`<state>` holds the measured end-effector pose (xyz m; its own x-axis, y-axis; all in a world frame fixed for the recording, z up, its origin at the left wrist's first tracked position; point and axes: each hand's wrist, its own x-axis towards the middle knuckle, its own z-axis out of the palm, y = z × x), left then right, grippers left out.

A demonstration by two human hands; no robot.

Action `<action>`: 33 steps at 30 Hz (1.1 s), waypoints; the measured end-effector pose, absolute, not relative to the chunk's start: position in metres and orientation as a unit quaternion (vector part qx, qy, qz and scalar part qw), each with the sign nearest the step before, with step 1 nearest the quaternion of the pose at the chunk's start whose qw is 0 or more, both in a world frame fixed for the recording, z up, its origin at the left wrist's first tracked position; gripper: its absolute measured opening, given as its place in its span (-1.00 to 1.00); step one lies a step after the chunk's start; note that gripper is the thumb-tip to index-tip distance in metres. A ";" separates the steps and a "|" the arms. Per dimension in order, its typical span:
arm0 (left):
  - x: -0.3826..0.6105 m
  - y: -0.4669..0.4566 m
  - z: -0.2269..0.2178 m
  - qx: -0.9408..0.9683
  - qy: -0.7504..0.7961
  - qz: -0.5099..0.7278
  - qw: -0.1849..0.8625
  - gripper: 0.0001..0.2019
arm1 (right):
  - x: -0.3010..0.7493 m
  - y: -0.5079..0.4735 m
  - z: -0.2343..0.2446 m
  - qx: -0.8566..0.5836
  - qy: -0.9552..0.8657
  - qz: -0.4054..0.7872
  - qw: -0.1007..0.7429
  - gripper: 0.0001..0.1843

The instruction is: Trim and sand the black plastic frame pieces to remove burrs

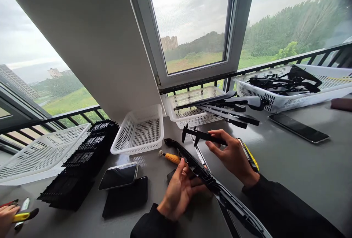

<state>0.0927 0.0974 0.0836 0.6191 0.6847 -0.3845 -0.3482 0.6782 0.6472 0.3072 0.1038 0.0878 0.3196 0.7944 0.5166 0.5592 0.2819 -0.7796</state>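
My left hand (180, 190) is wrapped under a long, ribbed black plastic strip (210, 179), which slants from the table's middle down toward the lower right. In my right hand (229, 153) is a black caliper (202, 134), its jaws apart and pointing left, just above the strip and not touching it. Beyond my left fingers lies an orange-handled tool (172, 157) with a small pale tip. A metal ruler-like strip (199, 153) lies between the hands on the table. Partly hidden behind my right wrist is a yellow-edged object (250, 155).
White baskets (161, 141) line the window side; one holds long black parts (220, 108), another tangled black parts (286, 80). Stacked black trays (79, 161), a phone (119, 175) on a dark pad (126, 197), and another phone (299, 127) lie around. Someone else's hand (8, 214) holds a yellow-handled tool (22, 216).
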 end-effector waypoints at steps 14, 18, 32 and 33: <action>0.090 0.092 0.084 0.351 0.280 0.261 0.854 -0.10 | 0.309 0.105 0.084 -0.588 -0.617 0.088 0.516 -0.78; 0.088 0.092 0.083 0.403 0.217 0.223 0.861 -0.10 | 0.312 0.106 0.082 -0.593 -0.646 0.027 0.479 -0.81; 0.080 0.094 0.094 0.475 0.179 0.129 0.852 -0.17 | 0.338 0.106 0.083 -0.552 -0.703 0.002 0.449 -0.73; 0.079 0.094 0.093 0.471 0.179 0.128 0.854 -0.17 | 0.340 0.106 0.082 -0.549 -0.704 0.012 0.451 -0.72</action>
<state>0.0794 0.0941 0.0934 0.9032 0.3875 -0.1848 -0.0503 0.5230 0.8508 0.3404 0.1059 0.0822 0.0089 0.7831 0.6218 0.7617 0.3976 -0.5117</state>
